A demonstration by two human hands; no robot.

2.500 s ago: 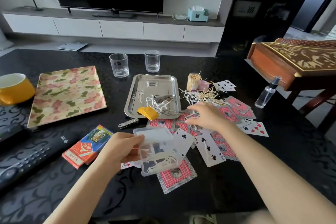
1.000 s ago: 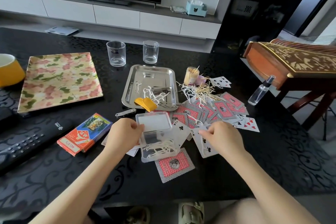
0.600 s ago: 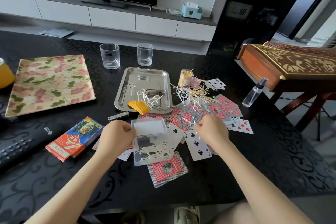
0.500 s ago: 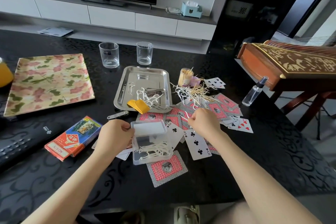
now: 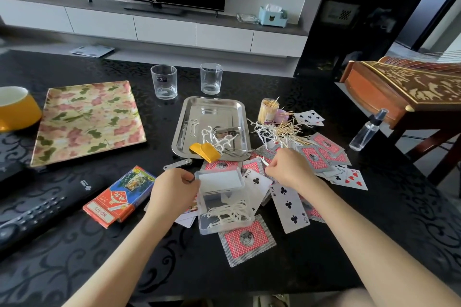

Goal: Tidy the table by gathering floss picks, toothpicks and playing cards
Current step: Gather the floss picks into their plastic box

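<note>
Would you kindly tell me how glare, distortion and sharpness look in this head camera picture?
Head view: daylight glares off the steel tray and leaves a soft sheen on the black table; head view: wide-angle bowing curves the TV cabinet; head view: the left hand gripping the clear box and the right hand are fairly sharp, its pinched floss pick thin and soft.

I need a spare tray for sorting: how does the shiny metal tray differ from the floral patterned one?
The shiny rectangular metal tray is plain silver; the floral patterned tray is pink, green and cream. The metal tray holds white floss picks and small metal tools; the floral tray has nothing on it. Both are rectangular and lie flat on the black table.
</note>
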